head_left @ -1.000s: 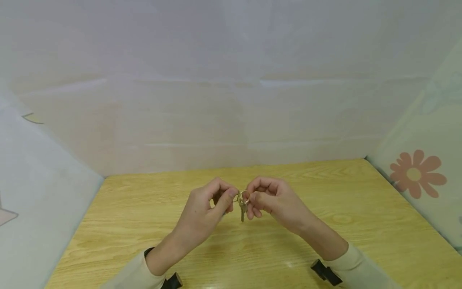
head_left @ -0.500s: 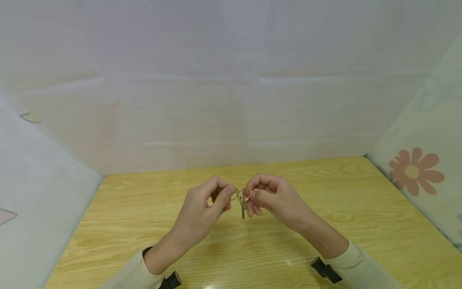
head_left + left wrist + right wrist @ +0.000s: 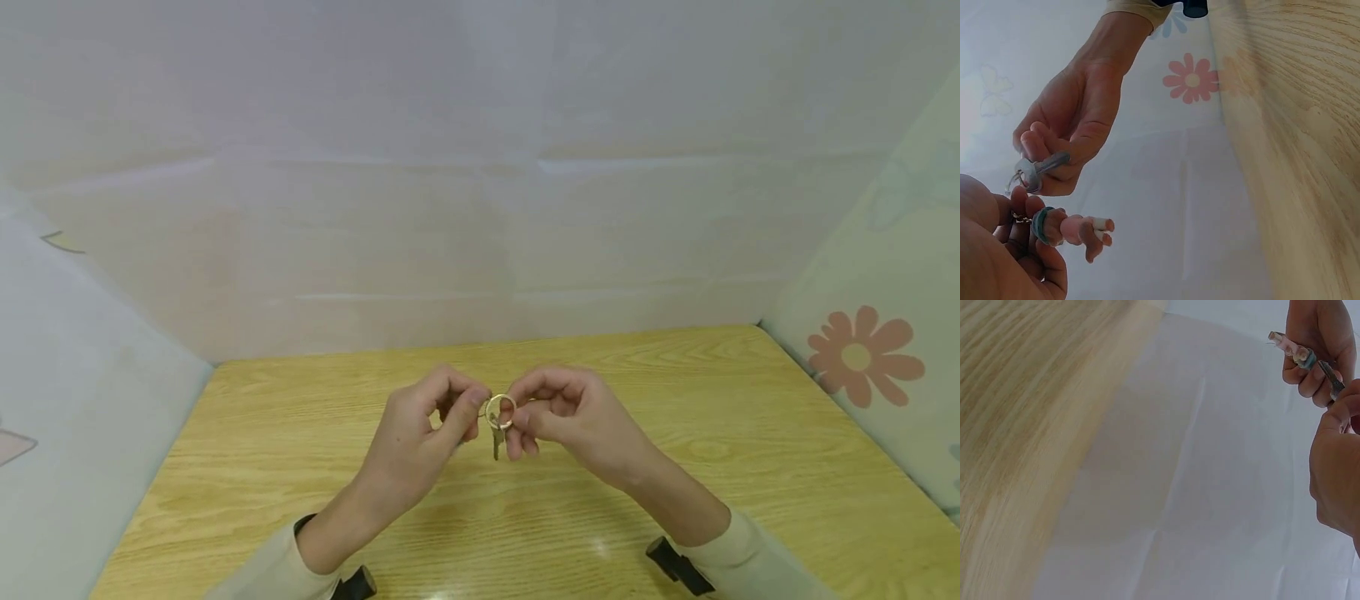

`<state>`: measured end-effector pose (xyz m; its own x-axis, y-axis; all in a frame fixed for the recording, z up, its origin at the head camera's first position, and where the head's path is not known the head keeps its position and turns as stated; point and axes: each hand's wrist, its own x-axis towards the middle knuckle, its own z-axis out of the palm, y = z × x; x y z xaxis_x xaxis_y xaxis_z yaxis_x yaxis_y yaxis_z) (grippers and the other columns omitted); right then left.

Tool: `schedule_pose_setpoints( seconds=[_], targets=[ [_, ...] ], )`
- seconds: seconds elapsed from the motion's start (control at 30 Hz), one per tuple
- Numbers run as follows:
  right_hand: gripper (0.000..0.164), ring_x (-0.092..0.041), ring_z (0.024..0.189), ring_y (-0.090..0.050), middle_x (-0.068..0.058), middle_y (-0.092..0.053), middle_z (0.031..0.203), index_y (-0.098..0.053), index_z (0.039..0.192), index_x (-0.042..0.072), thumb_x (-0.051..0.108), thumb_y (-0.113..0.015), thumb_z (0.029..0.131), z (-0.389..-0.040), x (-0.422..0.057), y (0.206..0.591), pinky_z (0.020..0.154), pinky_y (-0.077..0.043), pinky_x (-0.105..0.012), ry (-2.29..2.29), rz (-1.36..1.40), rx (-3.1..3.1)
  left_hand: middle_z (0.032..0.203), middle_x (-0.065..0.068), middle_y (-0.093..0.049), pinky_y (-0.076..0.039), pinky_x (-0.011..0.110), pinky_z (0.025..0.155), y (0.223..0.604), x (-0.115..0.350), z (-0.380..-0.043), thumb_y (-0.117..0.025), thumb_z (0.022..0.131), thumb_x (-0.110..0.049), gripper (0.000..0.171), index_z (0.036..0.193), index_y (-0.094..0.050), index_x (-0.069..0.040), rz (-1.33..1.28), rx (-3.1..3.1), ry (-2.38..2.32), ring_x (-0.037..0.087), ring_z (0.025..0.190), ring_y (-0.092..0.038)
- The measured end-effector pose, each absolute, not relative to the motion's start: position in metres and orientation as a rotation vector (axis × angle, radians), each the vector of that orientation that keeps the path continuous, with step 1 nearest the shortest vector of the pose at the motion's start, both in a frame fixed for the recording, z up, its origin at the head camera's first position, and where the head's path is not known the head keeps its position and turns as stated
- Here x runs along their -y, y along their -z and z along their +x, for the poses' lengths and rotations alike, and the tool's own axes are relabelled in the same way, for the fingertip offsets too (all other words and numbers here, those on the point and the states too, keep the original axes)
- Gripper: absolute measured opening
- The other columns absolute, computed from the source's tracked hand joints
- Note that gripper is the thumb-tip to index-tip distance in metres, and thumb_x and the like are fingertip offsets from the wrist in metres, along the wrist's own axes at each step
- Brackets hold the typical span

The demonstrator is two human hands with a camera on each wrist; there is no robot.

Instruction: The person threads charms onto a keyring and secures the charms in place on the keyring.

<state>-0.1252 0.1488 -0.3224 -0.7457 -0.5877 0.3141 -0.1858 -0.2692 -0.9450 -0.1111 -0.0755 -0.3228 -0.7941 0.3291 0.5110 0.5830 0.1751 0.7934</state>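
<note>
Both hands are raised over the wooden table, fingertips close together. My right hand (image 3: pixel 581 425) pinches a gold key ring (image 3: pixel 488 413) between thumb and fingers. A single key (image 3: pixel 496 445) hangs down from the ring; in the left wrist view the key (image 3: pixel 1052 162) looks silvery. My left hand (image 3: pixel 416 437) pinches the chain end of a keychain, right at the ring's left side. Below its fingers dangles a small figurine charm (image 3: pixel 1072 229), pink with a teal band and white legs. The head view hides the charm behind the left hand; the right wrist view shows the charm (image 3: pixel 1294 350) near the key.
The wood-grain table (image 3: pixel 300 467) spreads beneath both hands. White sheeting (image 3: pixel 420 233) closes off the back and sides, with a red flower print (image 3: pixel 892 367) on the right side. Black straps with small camera blocks (image 3: pixel 678 567) sit at the wrists.
The key ring has turned to face the head camera more fully, and the key has swung slightly left. My right hand has shifted a little left and down; the left hand keeps its grip almost unmoved.
</note>
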Motion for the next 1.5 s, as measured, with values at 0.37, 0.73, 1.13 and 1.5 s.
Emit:
schedule_pose_setpoints(
  seconds=[0.37, 0.73, 1.13, 1.5],
  targets=[
    [0.009, -0.026, 0.067, -0.062, -0.021, -0.063, 0.092, -0.058, 0.101, -0.006, 0.003, -0.057, 0.103, -0.118, -0.144, 0.317, 0.059, -0.051, -0.030, 2.128, -0.782, -1.877, 0.072, -0.004, -0.059, -0.048, 0.027, 0.045, 0.326, 0.070, -0.108, -0.060, 0.104, -0.007, 0.007, 0.102, -0.064, -0.011, -0.856, 2.053, 1.737, 0.016, 0.058, -0.053],
    [0.013, -0.024, 0.064, -0.062, -0.020, -0.064, 0.091, -0.057, 0.094, -0.003, 0.004, -0.058, 0.105, -0.116, -0.143, 0.319, 0.055, -0.049, -0.027, 2.187, -0.867, -1.941, 0.069, -0.006, -0.058, -0.044, 0.026, 0.046, 0.325, 0.065, -0.105, -0.061, 0.105, -0.011, 0.009, 0.097, -0.064, -0.015, -0.848, 2.057, 1.756, 0.015, 0.057, -0.052],
    [0.011, -0.025, 0.066, -0.065, -0.023, -0.064, 0.093, -0.057, 0.093, 0.000, 0.000, -0.057, 0.104, -0.112, -0.140, 0.318, 0.056, -0.051, -0.027, 2.198, -0.934, -1.959, 0.069, -0.003, -0.060, -0.048, 0.028, 0.046, 0.327, 0.062, -0.100, -0.061, 0.104, -0.007, 0.009, 0.095, -0.064, -0.009, -0.839, 2.020, 1.814, 0.018, 0.057, -0.054],
    [0.011, -0.024, 0.066, -0.063, -0.022, -0.064, 0.095, -0.057, 0.094, -0.001, 0.001, -0.057, 0.105, -0.111, -0.140, 0.317, 0.057, -0.050, -0.026, 2.215, -0.917, -1.960, 0.069, -0.002, -0.060, -0.049, 0.028, 0.048, 0.327, 0.060, -0.099, -0.062, 0.103, -0.006, 0.008, 0.097, -0.064, -0.010, -0.844, 2.005, 1.799, 0.016, 0.057, -0.054]
  ],
)
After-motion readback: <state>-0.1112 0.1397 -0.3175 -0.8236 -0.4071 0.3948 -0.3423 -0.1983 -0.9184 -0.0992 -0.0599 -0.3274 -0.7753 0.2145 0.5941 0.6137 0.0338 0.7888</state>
